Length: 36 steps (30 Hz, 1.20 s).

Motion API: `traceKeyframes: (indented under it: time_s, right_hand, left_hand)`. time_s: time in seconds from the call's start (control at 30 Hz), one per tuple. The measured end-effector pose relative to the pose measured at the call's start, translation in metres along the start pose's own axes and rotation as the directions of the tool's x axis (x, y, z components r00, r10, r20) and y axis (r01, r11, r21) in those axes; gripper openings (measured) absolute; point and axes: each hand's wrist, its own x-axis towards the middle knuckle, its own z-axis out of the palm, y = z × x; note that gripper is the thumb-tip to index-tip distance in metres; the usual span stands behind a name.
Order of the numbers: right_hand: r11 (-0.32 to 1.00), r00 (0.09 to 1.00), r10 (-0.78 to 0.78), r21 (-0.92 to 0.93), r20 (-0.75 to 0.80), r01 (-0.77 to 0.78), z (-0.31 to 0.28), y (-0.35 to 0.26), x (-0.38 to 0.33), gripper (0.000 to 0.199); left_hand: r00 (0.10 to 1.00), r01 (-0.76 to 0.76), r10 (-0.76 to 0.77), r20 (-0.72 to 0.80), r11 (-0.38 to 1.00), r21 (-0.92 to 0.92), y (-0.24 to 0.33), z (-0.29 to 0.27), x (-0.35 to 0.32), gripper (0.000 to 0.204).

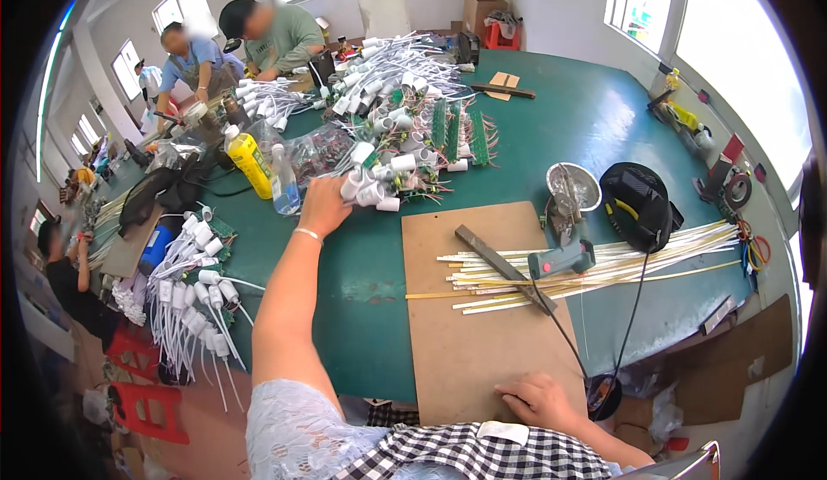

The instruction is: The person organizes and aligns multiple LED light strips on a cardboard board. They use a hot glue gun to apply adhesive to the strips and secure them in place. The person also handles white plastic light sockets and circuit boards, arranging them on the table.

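White plastic socket pieces (372,189): heaped centre frame on the green table (551,127).
Left hand (325,204): fingers clenched on the heap's near edge.
Right hand (538,401): fingers released, flat on the brown cardboard sheet (478,325), lower centre.
Round metal bowl (574,185): holds crumpled clear plastic.

Daylight is pouring through the windows (732,58), blowing them out white; the green table (560,127) is glaring softly, edges bending and darkening.
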Motion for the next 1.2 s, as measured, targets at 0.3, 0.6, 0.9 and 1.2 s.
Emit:
traceKeyframes:
  time_s: [0.3,0.6,0.9,1.2]
  right_hand:
    - [0.997,0.996,-0.081,-0.004,0.029,0.081,0.004,0.001,0.004,0.019]
    - [0.815,0.872,-0.487,-0.382,-0.044,0.436,-0.055,-0.061,0.197,0.025]
    - [0.667,0.962,-0.08,-0.732,-0.261,-0.143,-0.012,-0.007,0.464,0.074]
    - [0.786,0.993,-0.092,-0.617,-0.076,0.026,-0.025,0.022,0.45,0.048]
  left_hand:
    - [0.939,-0.286,0.264,0.218,0.956,0.071,0.036,-0.049,-0.083,0.053]
    - [0.594,-0.055,0.254,0.763,0.959,-0.277,0.023,-0.117,-0.027,0.054]
    - [0.876,0.46,-0.389,0.285,0.85,-0.255,-0.007,0.015,0.035,0.079]
    - [0.998,0.062,-0.062,0.02,0.83,-0.554,-0.021,0.037,0.011,0.025]
